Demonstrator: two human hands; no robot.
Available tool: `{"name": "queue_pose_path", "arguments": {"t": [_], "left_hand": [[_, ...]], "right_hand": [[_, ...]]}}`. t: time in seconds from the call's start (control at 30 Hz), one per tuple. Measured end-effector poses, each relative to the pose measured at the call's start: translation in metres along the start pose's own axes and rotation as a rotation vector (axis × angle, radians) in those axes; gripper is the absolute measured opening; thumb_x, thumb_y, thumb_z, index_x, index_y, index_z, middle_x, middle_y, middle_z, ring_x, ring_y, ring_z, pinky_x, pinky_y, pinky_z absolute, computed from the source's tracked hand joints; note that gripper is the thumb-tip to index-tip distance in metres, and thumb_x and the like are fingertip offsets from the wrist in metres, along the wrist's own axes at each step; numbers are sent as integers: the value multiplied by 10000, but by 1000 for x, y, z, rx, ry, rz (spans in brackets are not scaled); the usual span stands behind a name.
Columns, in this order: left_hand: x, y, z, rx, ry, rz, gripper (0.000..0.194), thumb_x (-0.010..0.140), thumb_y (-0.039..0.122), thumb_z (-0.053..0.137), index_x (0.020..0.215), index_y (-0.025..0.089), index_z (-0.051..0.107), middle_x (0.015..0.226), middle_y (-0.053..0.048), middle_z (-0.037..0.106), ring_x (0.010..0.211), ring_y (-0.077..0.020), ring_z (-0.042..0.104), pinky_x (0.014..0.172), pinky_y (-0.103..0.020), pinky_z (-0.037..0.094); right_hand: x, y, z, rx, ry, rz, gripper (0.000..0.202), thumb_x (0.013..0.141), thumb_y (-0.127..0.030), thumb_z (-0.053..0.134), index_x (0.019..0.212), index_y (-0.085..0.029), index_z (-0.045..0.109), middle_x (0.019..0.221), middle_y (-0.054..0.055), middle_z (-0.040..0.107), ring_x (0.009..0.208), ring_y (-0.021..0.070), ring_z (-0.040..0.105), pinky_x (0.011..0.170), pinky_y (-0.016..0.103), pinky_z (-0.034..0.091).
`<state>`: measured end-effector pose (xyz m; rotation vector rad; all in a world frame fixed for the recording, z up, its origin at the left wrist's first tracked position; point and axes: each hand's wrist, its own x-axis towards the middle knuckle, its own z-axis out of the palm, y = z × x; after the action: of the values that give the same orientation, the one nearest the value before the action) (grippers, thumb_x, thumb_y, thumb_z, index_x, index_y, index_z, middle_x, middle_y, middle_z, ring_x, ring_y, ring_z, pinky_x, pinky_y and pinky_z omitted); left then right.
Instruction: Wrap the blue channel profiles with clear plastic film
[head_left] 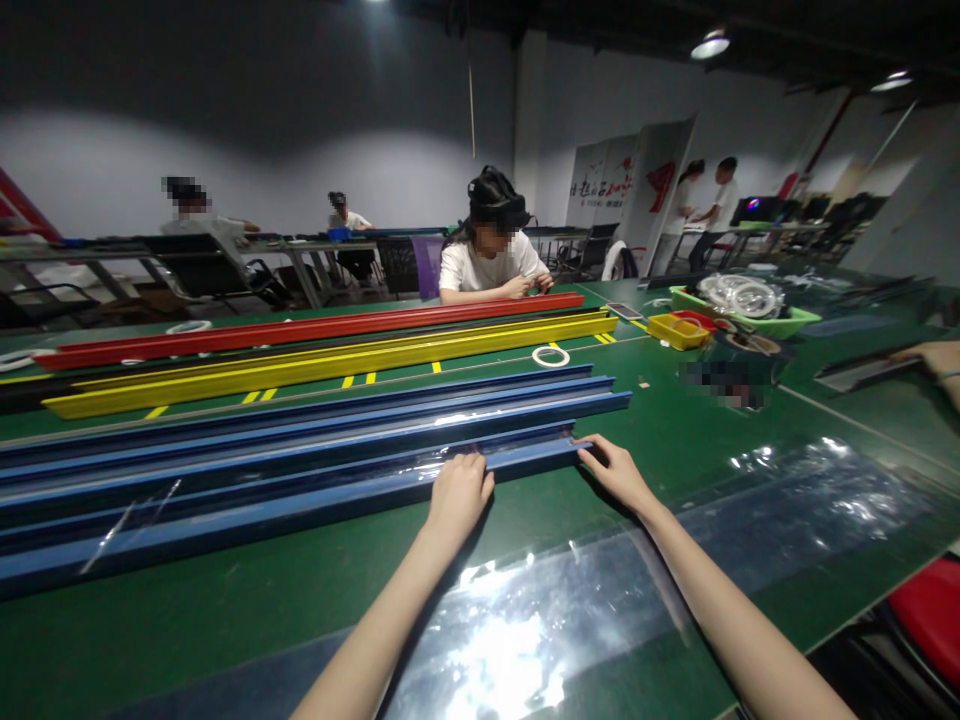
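The nearest blue plastic channel (300,513) lies lengthwise on the green table, with shiny clear film (431,468) along its inside. My left hand (459,495) is closed over its near wall, a short way in from the right end, its fingertips partly hidden. At that right end, my right hand (613,474) pinches the corner between thumb and fingers; whether film is also in the pinch I cannot tell. More blue channels (525,408) lie parallel just behind. A wide sheet of clear film (555,610) is spread flat under my forearms.
Farther back lie a yellow channel (337,372) and a red channel (315,325). A white tape ring (550,356), a yellow basket (679,331) and a green basket (795,318) stand nearby. A co-worker (487,265) sits opposite; another person's arm (937,358) reaches in at right.
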<state>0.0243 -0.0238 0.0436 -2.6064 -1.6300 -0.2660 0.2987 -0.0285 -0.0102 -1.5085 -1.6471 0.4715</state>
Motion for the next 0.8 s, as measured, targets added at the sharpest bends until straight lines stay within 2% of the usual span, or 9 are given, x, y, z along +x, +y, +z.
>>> {"name": "queue_pose_path", "arguments": {"t": [0.37, 0.67, 0.8], "left_hand": [[3, -9, 2, -13, -10, 28, 251, 876, 298, 403, 869, 157, 611, 889, -88, 643, 862, -221, 577, 775, -323, 428], [3, -11, 5, -58, 4, 37, 291, 881, 313, 398, 985, 154, 619, 1117, -90, 613, 1013, -220, 546, 877, -322, 415], [3, -12, 4, -74, -11, 40, 289, 884, 316, 396, 1010, 165, 609, 1114, -87, 621, 1013, -216, 562, 880, -323, 413]], "right_hand": [[1, 3, 1, -26, -14, -6, 280, 823, -411, 472, 991, -238, 615, 987, 48, 655, 927, 205, 587, 855, 357, 433], [1, 3, 1, -63, -28, -36, 295, 842, -406, 437, 1041, -257, 596, 1075, 49, 623, 1032, 201, 504, 934, 386, 386], [1, 5, 1, -59, -40, -25, 293, 850, -417, 431, 1040, -252, 582, 1093, 51, 610, 1040, 200, 495, 945, 391, 378]]}}
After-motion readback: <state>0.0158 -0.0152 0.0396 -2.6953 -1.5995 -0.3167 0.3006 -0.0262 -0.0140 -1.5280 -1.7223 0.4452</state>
